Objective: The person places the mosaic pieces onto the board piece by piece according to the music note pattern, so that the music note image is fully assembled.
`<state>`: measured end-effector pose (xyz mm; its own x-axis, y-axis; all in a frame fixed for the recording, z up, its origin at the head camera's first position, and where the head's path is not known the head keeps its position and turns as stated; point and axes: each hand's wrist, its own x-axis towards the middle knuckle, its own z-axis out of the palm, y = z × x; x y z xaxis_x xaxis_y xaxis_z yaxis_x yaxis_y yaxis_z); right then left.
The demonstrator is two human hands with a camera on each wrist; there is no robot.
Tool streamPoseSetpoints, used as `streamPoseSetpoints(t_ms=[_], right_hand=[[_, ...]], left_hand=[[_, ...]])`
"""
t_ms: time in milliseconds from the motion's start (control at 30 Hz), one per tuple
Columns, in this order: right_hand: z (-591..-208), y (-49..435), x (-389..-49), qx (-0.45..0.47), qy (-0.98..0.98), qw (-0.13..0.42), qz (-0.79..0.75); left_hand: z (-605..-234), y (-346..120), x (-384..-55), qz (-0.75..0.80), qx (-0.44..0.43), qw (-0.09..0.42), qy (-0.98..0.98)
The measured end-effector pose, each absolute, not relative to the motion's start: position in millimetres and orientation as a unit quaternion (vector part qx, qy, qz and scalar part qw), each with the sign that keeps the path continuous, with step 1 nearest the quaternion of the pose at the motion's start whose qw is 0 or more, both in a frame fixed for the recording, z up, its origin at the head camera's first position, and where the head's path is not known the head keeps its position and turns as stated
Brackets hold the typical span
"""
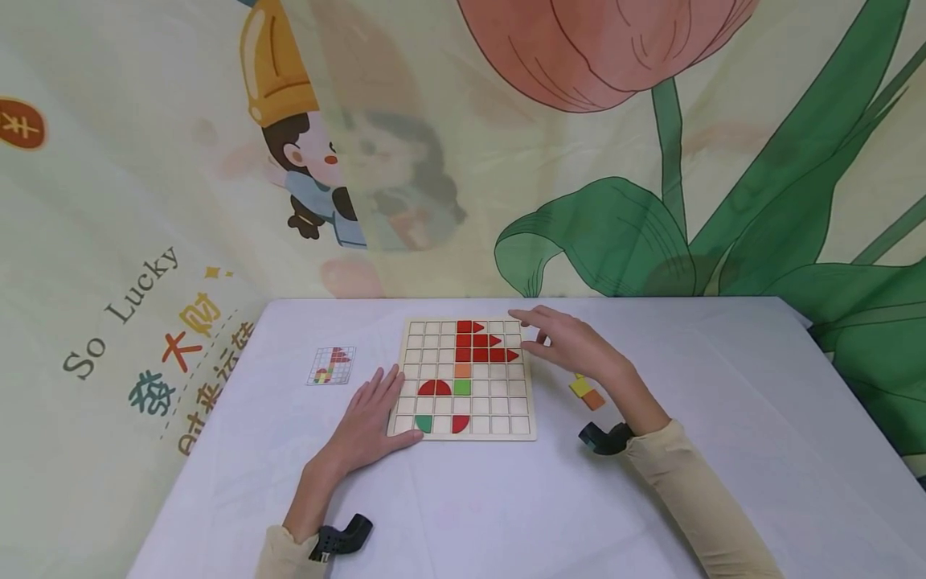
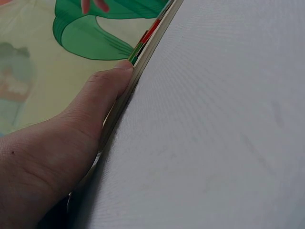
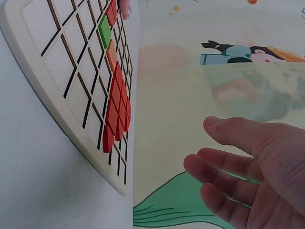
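Observation:
A square pale grid board lies on the white table. Red pieces, squares with pointed ends, fill three rows at its top. Below them are an orange square and a green square. Two red quarter-rounds form a half-disc; a green quarter-round and a red one sit in the bottom row. My left hand rests along the board's left side, its thumb on the near corner. At the upper right edge hovers my right hand, fingers loosely bent, nothing between them.
Yellow pieces and an orange piece lie right of the board, below the right forearm. A small printed card with a coloured grid pattern lies to the left. Behind the table hangs a patterned cloth.

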<state>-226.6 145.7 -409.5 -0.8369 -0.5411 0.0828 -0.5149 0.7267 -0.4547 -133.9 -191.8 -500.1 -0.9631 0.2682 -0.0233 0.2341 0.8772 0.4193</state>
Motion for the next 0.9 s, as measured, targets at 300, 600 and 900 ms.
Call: streamPoseSetpoints(t_ms=[300,600,900], right_hand=[[-404.9,147.4,-222.2,-0.294,0.926,0.02,-0.236],[-414.9,167.7,-202.4,-0.289,0.932,0.031,-0.214],[-437.2,224.3,-199.9,-0.26,0.944,0.026,-0.202]], left_hand=[[-498.7,-191.9,-133.9,0.209,0.131,0.043,0.968],[-502.3,-191.3,-131.8,0.207,0.131,0.048,0.968],[-499.3,-192.9,-133.0,0.206,0.129,0.045,0.969]])
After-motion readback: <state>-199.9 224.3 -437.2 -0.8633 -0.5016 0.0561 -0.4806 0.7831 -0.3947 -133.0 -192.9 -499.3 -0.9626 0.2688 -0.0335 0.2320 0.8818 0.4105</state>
